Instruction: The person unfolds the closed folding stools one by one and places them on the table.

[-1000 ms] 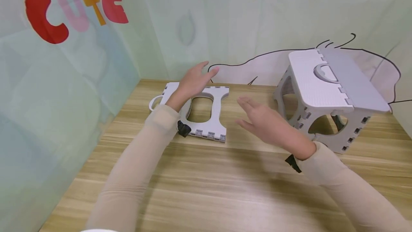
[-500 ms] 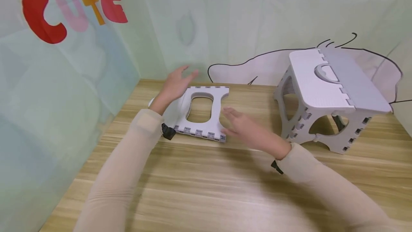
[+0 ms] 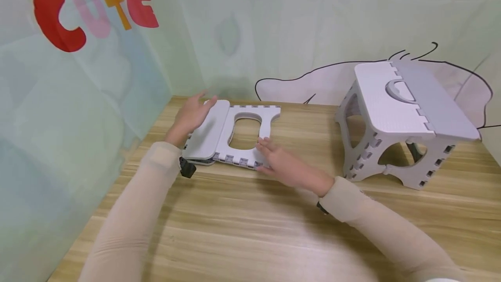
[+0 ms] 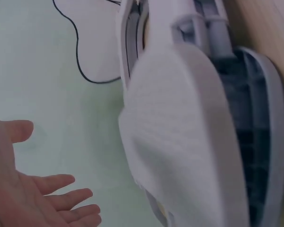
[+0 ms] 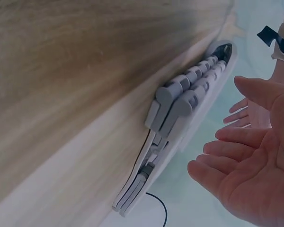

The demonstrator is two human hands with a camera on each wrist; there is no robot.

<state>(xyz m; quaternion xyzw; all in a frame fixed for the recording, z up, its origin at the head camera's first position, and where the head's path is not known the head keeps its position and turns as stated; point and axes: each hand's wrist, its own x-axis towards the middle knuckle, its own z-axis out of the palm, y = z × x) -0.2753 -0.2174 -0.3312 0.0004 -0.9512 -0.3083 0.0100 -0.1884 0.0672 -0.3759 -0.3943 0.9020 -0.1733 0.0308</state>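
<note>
Head view: left hand and right hand, both empty, fingers loose, hover at opposite ends of a folded stool, lying flat on the table, presumably because its legs are collapsed.

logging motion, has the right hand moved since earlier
Yes: in the head view, the right hand moved left, away from the standing stool toward the folded stool.

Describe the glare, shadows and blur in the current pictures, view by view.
Head: pale glare on the table, soft shadow beside the right sleeve; left wrist: dim, with the folded stool looking soft; right wrist: also dim, the table grain smeared.
</note>
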